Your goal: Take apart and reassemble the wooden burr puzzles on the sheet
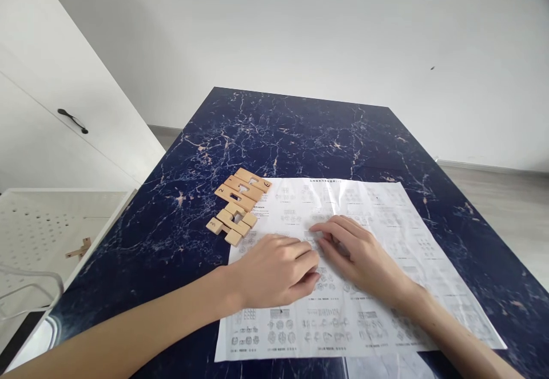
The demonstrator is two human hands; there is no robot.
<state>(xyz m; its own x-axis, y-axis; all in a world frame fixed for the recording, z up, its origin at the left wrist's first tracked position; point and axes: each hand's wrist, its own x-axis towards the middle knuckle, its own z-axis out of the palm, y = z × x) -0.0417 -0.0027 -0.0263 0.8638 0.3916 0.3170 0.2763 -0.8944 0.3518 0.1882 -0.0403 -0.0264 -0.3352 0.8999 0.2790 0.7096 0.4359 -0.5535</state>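
Observation:
A large creased sheet of white paper printed with small line diagrams lies under both hands. My left hand rests on it near the middle, fingers curled in and nothing visible in them. Beside it, my right hand lies with loosely bent fingers, thumb apart from the index finger, the fingertips touching the paper. Past my left hand, several flat wooden puzzle pieces with cut-outs and handwritten numbers sit side by side over the sheet's left edge. Notched wooden pieces lie nearest that hand. Neither hand touches the wood.
The sheet lies on a dark blue marble-patterned table. At left, a white perforated surface holds small wooden sticks and a white cable. A white cabinet door and a pale wall stand beyond.

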